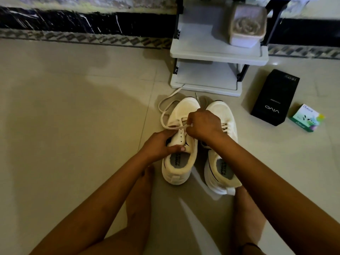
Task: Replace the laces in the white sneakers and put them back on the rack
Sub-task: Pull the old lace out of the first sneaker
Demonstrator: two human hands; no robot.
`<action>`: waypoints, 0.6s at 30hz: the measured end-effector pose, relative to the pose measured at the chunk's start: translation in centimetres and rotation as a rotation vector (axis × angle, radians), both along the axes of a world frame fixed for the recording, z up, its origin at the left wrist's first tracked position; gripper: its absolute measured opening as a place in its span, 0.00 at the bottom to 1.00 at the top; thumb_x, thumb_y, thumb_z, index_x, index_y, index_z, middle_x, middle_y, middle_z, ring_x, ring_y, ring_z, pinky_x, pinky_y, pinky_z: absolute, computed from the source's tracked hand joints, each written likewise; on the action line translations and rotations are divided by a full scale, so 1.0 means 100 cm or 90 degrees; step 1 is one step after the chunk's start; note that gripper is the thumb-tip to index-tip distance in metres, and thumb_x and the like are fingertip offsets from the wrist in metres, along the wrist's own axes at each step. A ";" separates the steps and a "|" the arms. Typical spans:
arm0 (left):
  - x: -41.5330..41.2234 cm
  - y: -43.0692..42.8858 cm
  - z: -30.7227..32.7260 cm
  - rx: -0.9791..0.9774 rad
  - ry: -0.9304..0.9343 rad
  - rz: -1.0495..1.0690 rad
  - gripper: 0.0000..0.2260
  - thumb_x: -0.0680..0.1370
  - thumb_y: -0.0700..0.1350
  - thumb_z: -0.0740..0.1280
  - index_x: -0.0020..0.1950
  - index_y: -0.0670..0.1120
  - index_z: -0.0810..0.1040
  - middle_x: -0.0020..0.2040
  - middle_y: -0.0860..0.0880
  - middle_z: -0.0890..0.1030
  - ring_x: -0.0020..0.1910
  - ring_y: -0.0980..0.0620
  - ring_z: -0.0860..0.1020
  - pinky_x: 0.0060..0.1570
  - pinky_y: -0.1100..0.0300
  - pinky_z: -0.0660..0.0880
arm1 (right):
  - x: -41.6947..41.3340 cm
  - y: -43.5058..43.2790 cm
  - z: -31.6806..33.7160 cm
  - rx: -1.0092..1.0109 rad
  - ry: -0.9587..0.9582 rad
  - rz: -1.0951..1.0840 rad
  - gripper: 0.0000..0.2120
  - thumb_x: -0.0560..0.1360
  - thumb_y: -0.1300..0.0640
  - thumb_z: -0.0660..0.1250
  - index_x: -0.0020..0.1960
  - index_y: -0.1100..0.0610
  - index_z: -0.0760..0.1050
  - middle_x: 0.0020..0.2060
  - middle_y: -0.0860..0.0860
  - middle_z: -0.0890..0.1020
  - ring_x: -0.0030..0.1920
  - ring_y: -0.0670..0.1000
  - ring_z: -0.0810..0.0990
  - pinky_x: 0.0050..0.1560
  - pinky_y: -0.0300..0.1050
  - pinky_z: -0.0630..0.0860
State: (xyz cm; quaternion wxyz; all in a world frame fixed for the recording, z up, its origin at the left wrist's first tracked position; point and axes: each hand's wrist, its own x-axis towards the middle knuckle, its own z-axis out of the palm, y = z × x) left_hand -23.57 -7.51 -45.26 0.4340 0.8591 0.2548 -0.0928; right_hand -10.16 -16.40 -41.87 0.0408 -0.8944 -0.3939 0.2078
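White sneakers (185, 109) side by side mid-floor (73, 126), toes toward the rack (217, 54) at the far wall edge. Leftmost, loose cream lace (162, 115) looping over the tiles beside the left shoe's toe. Left hand (160, 146) curled round left shoe (176, 173) at the tongue, thumb laid across its base. Right hand (204, 126) pinching the lace by the front eyelets, hiding part of right shoe (222, 111); forearm crossing its heel. Left shoe's upper eyelets bare; right shoe laced, black stripe along the side. Lidded tub (246, 28) on a rack shelf. Farther right, black box (275, 97), small green box (306, 117) just beside it.
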 end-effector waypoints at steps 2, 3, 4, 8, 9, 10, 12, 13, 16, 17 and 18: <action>0.000 0.000 0.000 -0.001 0.005 -0.001 0.32 0.71 0.52 0.73 0.73 0.51 0.65 0.68 0.49 0.74 0.65 0.50 0.73 0.57 0.64 0.67 | 0.002 0.001 -0.001 0.025 0.009 -0.009 0.11 0.74 0.55 0.66 0.55 0.57 0.79 0.52 0.55 0.79 0.52 0.56 0.78 0.47 0.45 0.72; 0.000 0.000 0.001 0.000 0.009 -0.006 0.33 0.72 0.52 0.73 0.73 0.51 0.64 0.69 0.49 0.72 0.66 0.50 0.72 0.57 0.65 0.66 | 0.004 0.001 -0.002 0.048 0.041 -0.019 0.09 0.74 0.56 0.67 0.52 0.58 0.80 0.50 0.55 0.81 0.51 0.55 0.79 0.46 0.44 0.72; 0.000 0.001 0.001 -0.002 0.011 -0.010 0.33 0.72 0.52 0.72 0.74 0.51 0.63 0.70 0.49 0.71 0.66 0.50 0.71 0.57 0.65 0.66 | 0.007 0.001 0.000 0.080 0.090 -0.027 0.07 0.74 0.57 0.68 0.49 0.59 0.81 0.48 0.55 0.82 0.49 0.55 0.79 0.45 0.43 0.72; -0.001 0.004 0.000 0.001 0.021 -0.011 0.35 0.72 0.53 0.72 0.75 0.49 0.61 0.72 0.49 0.69 0.68 0.51 0.70 0.58 0.66 0.65 | 0.013 -0.004 0.026 0.303 0.453 -0.153 0.05 0.74 0.60 0.69 0.39 0.56 0.79 0.37 0.49 0.81 0.35 0.38 0.77 0.37 0.30 0.71; -0.001 0.004 0.000 0.006 0.025 -0.014 0.36 0.71 0.54 0.72 0.75 0.49 0.60 0.72 0.49 0.68 0.68 0.51 0.70 0.59 0.66 0.64 | 0.014 -0.005 0.030 0.343 0.489 -0.177 0.07 0.74 0.60 0.68 0.38 0.54 0.77 0.34 0.47 0.79 0.31 0.36 0.75 0.33 0.28 0.69; -0.001 0.003 0.000 0.011 0.027 -0.017 0.36 0.71 0.54 0.72 0.75 0.49 0.60 0.72 0.49 0.68 0.68 0.51 0.69 0.59 0.65 0.64 | 0.014 -0.005 0.030 0.351 0.490 -0.186 0.06 0.75 0.59 0.68 0.39 0.54 0.77 0.34 0.46 0.78 0.31 0.36 0.75 0.32 0.29 0.68; 0.000 0.002 0.001 0.014 0.021 -0.019 0.35 0.72 0.54 0.72 0.75 0.49 0.61 0.72 0.48 0.69 0.67 0.50 0.70 0.58 0.65 0.65 | 0.013 -0.003 0.026 0.245 0.392 -0.139 0.07 0.75 0.55 0.68 0.49 0.58 0.77 0.39 0.48 0.77 0.39 0.43 0.75 0.39 0.35 0.70; 0.000 0.001 0.002 0.014 0.015 -0.018 0.34 0.72 0.53 0.72 0.74 0.49 0.62 0.71 0.48 0.70 0.67 0.50 0.71 0.57 0.65 0.65 | 0.012 -0.003 0.019 0.131 0.298 -0.083 0.14 0.75 0.51 0.68 0.56 0.58 0.74 0.45 0.50 0.76 0.45 0.47 0.75 0.44 0.40 0.72; 0.001 -0.001 0.002 0.003 0.000 -0.010 0.33 0.72 0.52 0.73 0.73 0.51 0.64 0.68 0.49 0.73 0.66 0.50 0.72 0.57 0.65 0.66 | 0.003 -0.003 0.003 -0.071 0.093 0.010 0.24 0.74 0.46 0.65 0.66 0.55 0.64 0.59 0.57 0.71 0.56 0.56 0.73 0.52 0.50 0.72; 0.001 -0.002 0.002 -0.002 -0.007 -0.008 0.32 0.72 0.51 0.73 0.73 0.51 0.64 0.68 0.49 0.73 0.66 0.50 0.72 0.57 0.65 0.66 | 0.000 -0.003 0.001 -0.065 0.070 0.010 0.23 0.75 0.46 0.64 0.66 0.54 0.65 0.60 0.57 0.70 0.58 0.57 0.73 0.52 0.50 0.71; 0.001 -0.002 0.003 -0.003 -0.013 -0.007 0.32 0.72 0.50 0.73 0.73 0.50 0.65 0.69 0.49 0.72 0.66 0.50 0.71 0.57 0.66 0.65 | -0.003 -0.002 0.000 -0.057 0.044 0.015 0.22 0.75 0.47 0.63 0.66 0.54 0.66 0.60 0.57 0.70 0.58 0.57 0.73 0.52 0.49 0.71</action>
